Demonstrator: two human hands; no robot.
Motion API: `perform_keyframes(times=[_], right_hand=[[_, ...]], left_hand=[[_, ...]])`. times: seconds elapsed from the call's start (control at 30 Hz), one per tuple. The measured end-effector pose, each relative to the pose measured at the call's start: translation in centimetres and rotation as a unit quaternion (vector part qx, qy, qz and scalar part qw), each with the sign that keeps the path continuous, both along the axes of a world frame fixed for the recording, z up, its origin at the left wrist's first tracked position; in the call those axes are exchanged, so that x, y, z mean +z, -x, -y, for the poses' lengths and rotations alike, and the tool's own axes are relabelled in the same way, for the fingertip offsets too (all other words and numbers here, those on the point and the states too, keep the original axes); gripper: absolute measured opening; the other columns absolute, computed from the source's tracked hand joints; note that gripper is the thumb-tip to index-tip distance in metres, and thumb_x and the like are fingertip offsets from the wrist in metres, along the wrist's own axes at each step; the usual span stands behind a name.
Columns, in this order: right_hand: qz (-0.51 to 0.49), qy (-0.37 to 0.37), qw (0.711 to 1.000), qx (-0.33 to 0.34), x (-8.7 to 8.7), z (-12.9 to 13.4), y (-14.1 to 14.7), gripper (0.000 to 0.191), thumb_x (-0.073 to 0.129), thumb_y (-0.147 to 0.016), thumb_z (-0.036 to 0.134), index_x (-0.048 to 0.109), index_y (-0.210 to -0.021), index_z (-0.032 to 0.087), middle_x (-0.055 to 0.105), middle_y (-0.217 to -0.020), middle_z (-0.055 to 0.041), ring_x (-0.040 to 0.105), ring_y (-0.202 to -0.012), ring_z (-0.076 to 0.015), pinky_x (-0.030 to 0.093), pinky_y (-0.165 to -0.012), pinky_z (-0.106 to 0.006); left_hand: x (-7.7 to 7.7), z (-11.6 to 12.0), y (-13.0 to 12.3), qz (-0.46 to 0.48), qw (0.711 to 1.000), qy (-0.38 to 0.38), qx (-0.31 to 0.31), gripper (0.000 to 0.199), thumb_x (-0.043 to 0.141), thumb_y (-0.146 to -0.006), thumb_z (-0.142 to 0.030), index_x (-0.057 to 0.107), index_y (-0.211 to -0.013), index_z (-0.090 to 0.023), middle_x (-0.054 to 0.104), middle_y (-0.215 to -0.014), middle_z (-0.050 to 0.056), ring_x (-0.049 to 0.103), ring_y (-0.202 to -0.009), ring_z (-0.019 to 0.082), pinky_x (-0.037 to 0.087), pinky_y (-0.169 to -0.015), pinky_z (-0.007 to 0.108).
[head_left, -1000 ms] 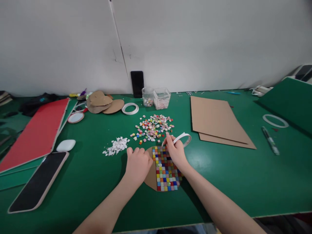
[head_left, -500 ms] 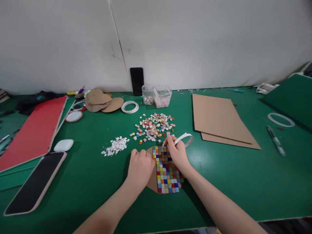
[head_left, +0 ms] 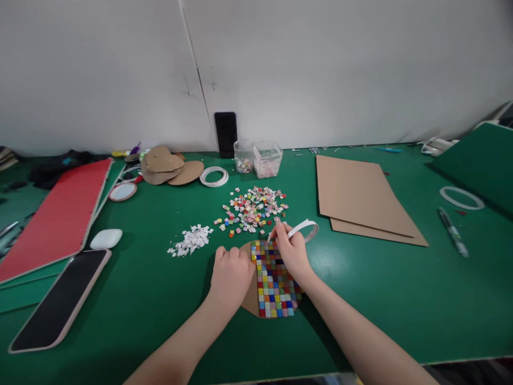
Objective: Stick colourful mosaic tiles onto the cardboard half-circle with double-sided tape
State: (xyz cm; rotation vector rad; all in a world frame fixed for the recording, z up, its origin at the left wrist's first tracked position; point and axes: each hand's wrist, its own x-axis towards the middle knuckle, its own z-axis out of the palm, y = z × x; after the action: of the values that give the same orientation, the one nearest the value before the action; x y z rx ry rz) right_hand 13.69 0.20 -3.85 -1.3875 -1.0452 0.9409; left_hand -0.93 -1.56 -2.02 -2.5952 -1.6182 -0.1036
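A multicoloured checkered mosaic (head_left: 273, 280) is noted on brown cardboard (head_left: 249, 297). The desk (head_left: 380, 289) is green; a red board (head_left: 56, 216) is recorded at its left edge.

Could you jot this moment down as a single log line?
left hand: pressing cardboard base | right hand: pinching a tile at mosaic top edge | loose tiles behind

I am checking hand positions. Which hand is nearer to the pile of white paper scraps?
Left. The left hand lies just right of and below the white scraps; the right hand is farther right, across the mosaic piece.
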Motion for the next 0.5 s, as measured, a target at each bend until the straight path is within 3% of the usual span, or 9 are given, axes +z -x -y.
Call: perform_keyframes(times=[0.13,0.3,0.5], right_hand=[[-0.075,-0.012,0.997,-0.034,0.5,-0.2,-0.2,0.043,0.045,-0.085,0.05,0.051,-0.058,0.017,0.026,-0.043,0.0083,0.022,-0.039,-0.0073,0.018,-0.039,-0.023],[-0.139,-0.057,0.981,-0.122,1.2,-0.8,-1.3,0.045,0.046,-0.084,0.051,0.048,-0.054,0.018,0.028,-0.041,0.0083,0.022,-0.037,-0.0064,0.017,-0.038,-0.023],[-0.179,-0.098,0.962,-0.183,0.8,-1.6,-2.6,0.044,0.046,-0.084,0.05,0.049,-0.055,0.017,0.03,-0.042,0.0086,0.023,-0.037,-0.0058,0.018,-0.038,-0.021]], left_hand=[[0.2,-0.7,0.6,0.054,0.998,-0.026,0.011,0.033,0.037,-0.084,-0.014,0.059,-0.059,-0.015,0.056,-0.058,0.004,0.048,-0.054,0.015,0.03,-0.064,0.033],[0.5,-2.0,-0.2,0.091,0.989,-0.112,-0.026,0.035,0.035,-0.088,-0.016,0.058,-0.062,-0.015,0.053,-0.059,0.002,0.044,-0.054,0.014,0.022,-0.06,0.033],[-1.3,-2.8,-2.0,0.18,0.981,-0.053,-0.046,0.033,0.035,-0.084,-0.01,0.05,-0.055,-0.015,0.048,-0.056,0.002,0.041,-0.054,0.014,0.02,-0.058,0.031]])
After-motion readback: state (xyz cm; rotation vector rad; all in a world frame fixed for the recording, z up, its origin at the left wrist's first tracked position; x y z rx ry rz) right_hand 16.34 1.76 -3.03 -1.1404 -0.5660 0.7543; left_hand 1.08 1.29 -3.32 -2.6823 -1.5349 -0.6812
